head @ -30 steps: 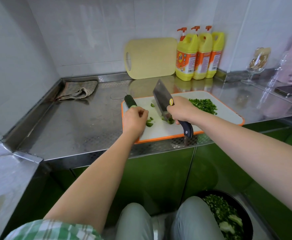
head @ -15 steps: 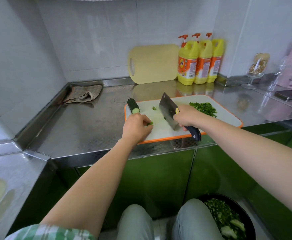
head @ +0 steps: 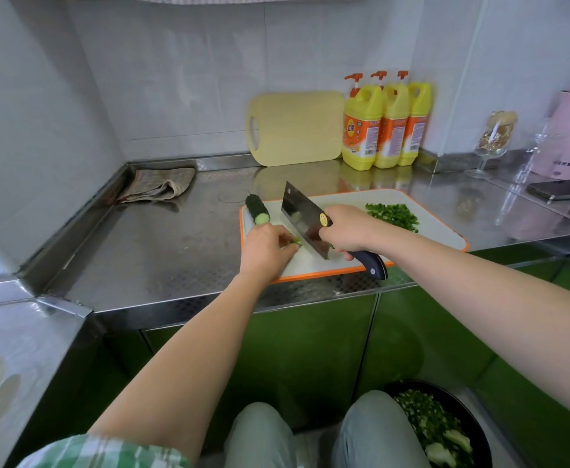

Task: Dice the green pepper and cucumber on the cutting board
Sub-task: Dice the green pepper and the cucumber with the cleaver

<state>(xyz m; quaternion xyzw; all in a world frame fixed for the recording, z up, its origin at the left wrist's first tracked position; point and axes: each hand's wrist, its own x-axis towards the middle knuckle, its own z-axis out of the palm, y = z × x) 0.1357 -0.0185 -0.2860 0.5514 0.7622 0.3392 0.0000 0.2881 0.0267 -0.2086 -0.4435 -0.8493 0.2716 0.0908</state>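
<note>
Head view: the left hand pinches a small green piece near the front edge of the cutting board, right against the cleaver, which the right hand grips by its handle. With fingertips so close, a dropped blade could nick them, or the piece could skid. The cucumber lies at the board's left edge and the diced pepper at its far right. Compared with half a second ago, the blade is closer to the left hand, while the cucumber and the pepper pile are unmoved.
</note>
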